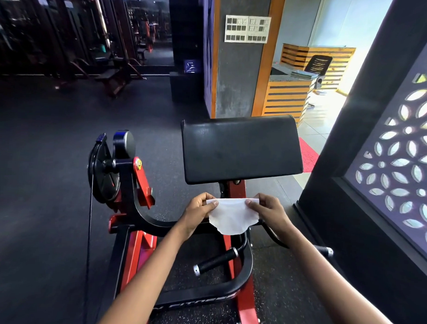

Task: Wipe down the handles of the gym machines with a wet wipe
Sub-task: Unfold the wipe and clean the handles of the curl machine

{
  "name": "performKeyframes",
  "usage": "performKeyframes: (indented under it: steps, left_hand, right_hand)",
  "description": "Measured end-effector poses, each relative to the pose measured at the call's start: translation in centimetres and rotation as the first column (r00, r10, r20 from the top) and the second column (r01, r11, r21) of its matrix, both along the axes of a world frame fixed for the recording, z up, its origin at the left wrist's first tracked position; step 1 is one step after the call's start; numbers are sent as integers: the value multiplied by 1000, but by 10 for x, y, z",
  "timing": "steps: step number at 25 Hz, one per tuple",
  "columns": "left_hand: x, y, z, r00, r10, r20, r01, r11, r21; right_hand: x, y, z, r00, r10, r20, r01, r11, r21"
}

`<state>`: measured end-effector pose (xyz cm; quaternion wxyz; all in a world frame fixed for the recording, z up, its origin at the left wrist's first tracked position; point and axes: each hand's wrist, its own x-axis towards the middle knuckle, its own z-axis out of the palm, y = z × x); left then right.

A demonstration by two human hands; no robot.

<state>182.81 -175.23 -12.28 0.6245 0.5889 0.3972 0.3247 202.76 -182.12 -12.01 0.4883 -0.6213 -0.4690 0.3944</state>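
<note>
Wet wipe (231, 217): white, spread flat, lower centre of the frame, held up in the air just below the black arm pad (240, 150). I note the left hand (198, 211) pinching its upper left corner between thumb and fingers, and the right hand (266, 208) pinching its upper right corner likewise; the lower edge hangs loose and rounded.

Handles: one black grip with a silver end cap (216, 261) lies below the wipe, angled toward lower left, apart from it. A second grip (324, 250) shows at right, beyond the right forearm (only its tip is visible).

Machine frame (132, 234): red and black, with a black weight plate (103, 172) mounted at centre left of the frame.

Surroundings: dark rubber floor (36, 228); rows of dim machines (66, 35) upper left; wooden slatted desk (289, 96) with a black chair (317, 65) upper right; patterned cut-out screen (406, 168) along the right edge.
</note>
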Motion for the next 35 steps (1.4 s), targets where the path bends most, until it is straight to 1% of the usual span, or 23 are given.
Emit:
performKeyframes:
  steps: [3,8,11,13,15,18,24,30,33,35]
  left_hand:
    - [6,-6,4,998,30,61,-25,997,-71]
    - [10,-14,3,985,44,166,-4,973,-233]
    - [10,-14,1,960,143,241,-68,953,-295]
    - [10,-14,-1,949,209,236,-135,946,-295]
    - [10,-14,-3,950,234,208,-169,943,-287]
    - [11,-15,-6,942,258,213,-183,930,-318]
    - [11,-14,-7,925,301,231,-200,904,-377]
    - [14,-14,-3,906,346,245,-214,872,-441]
    - [15,-13,-1,909,351,224,-233,874,-426]
    - [14,-13,1,922,335,192,-246,893,-378]
  right_hand:
    - [-3,1,1,994,-51,-101,57,997,59]
    - [-1,7,-8,981,-181,-69,182,983,12]
    - [4,5,-8,974,-216,-66,217,976,10]
    - [5,4,-8,972,-224,-72,225,974,8]
    - [4,2,-7,974,-205,-94,208,978,25]
    - [2,-1,-5,979,-162,-124,172,983,66]
    - [-2,-7,2,987,-114,-116,132,978,163]
    - [-4,-11,5,989,-94,-116,117,969,218]
    - [-2,-11,3,989,-101,-107,123,966,226]
    - [0,-10,0,988,-120,-100,139,967,214]
